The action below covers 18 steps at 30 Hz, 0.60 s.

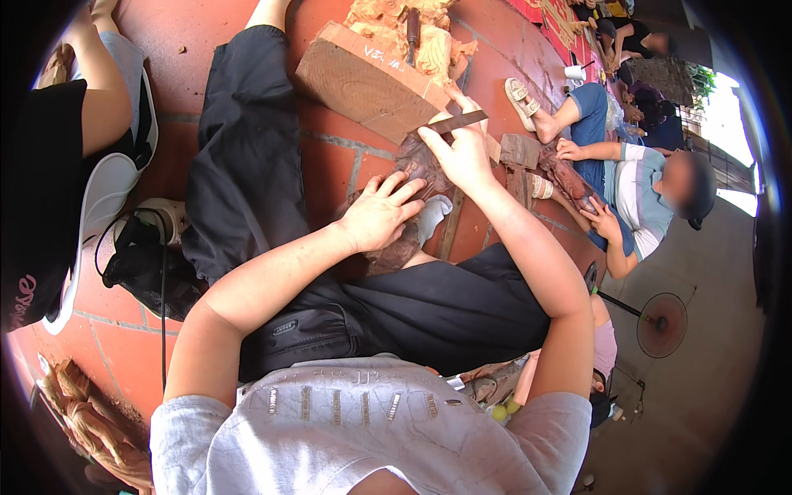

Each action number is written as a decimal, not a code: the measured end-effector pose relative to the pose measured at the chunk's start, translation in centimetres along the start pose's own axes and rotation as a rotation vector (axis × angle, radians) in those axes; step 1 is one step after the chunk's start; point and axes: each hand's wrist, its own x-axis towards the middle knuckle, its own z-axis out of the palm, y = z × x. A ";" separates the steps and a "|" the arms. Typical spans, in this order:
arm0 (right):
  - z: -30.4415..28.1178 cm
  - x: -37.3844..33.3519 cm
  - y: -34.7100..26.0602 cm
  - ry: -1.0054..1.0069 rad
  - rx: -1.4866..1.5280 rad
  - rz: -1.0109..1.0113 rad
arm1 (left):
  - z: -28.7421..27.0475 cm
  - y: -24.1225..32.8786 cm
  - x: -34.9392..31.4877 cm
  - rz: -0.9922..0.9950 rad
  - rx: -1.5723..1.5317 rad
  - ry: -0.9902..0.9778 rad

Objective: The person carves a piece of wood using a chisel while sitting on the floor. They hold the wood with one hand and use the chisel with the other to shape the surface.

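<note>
A dark reddish-brown wood carving (425, 165) lies between my legs, its lower part partly hidden by my left hand. My left hand (384, 210) rests on its near left side, fingers spread and lying on the surface. At the carving's far end, my right hand (462, 153) pinches a narrow dark brown strip (458, 123) between thumb and fingers. What the strip is made of I cannot tell. A crumpled whitish piece of cloth or paper (433, 216) sits against the carving's right side.
Beyond my hands stands a wooden block (363, 82) bearing a yellowish carving (392, 29) and a dark-handled tool (412, 35). To the right, a seated person (643, 186) holds another dark carving (569, 177). Someone sits on a white chair (107, 206) at left. A fan (662, 325) stands right.
</note>
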 end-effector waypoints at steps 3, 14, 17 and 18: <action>-0.5 0.7 1.3 -0.065 0.196 0.109 | -0.1 0.1 -0.1 -0.001 -0.012 0.001; -0.4 1.1 1.9 -0.112 0.240 0.159 | -0.2 0.3 0.0 -0.011 0.002 -0.011; -0.2 1.2 1.8 -0.114 0.240 0.172 | -0.1 0.3 0.0 -0.017 -0.034 -0.019; -0.2 0.7 1.0 -0.096 0.177 0.127 | -0.1 0.2 0.0 -0.015 -0.035 -0.020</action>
